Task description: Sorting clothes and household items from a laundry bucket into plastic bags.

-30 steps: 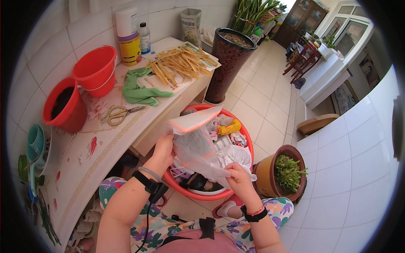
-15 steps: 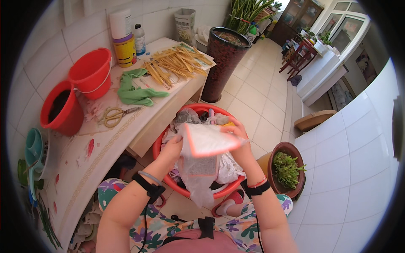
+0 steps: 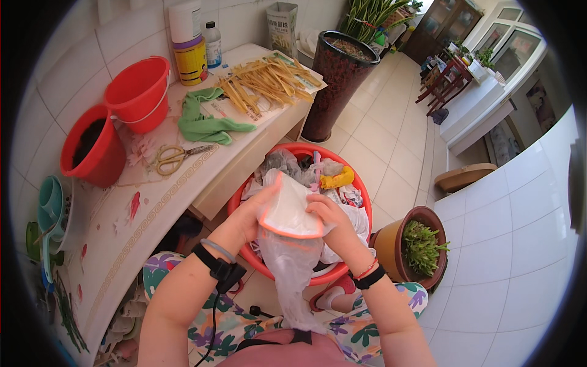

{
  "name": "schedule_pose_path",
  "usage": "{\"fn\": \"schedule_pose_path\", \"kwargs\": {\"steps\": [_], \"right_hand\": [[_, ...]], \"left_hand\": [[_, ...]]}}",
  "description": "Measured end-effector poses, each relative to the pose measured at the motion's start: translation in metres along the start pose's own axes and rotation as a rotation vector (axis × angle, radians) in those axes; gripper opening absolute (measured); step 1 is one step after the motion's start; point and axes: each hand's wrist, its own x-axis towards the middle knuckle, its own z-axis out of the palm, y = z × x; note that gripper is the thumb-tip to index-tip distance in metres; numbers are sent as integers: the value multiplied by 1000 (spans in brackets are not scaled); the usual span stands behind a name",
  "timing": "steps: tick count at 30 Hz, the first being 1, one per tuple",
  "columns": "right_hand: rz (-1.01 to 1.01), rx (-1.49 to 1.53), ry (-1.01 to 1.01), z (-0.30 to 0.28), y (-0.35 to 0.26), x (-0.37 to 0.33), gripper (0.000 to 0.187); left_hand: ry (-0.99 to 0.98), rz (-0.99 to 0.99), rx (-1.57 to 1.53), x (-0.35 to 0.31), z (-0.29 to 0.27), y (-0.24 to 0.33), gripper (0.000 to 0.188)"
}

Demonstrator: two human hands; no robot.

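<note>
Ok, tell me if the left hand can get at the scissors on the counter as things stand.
Probably not right away. The left hand is busy holding the clear plastic bag together with the right hand. The scissors lie uncovered on the counter to its left, so the path looks free once it lets go.

Red buckets point(image 3: 137, 92), green cloth point(image 3: 205, 125), orange-edged clear bag point(image 3: 287, 214), red basin point(image 3: 358, 196), perhaps floral trousers point(image 3: 367, 333).
</note>
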Motion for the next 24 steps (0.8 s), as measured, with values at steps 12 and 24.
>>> {"fn": "schedule_pose_path", "kwargs": {"steps": [12, 24], "right_hand": [[860, 900, -200, 33, -16, -49, 36], [255, -28, 146, -49, 10, -18, 19]], "left_hand": [[230, 346, 66, 12, 0, -2, 38], [698, 773, 901, 21, -18, -25, 66]]}}
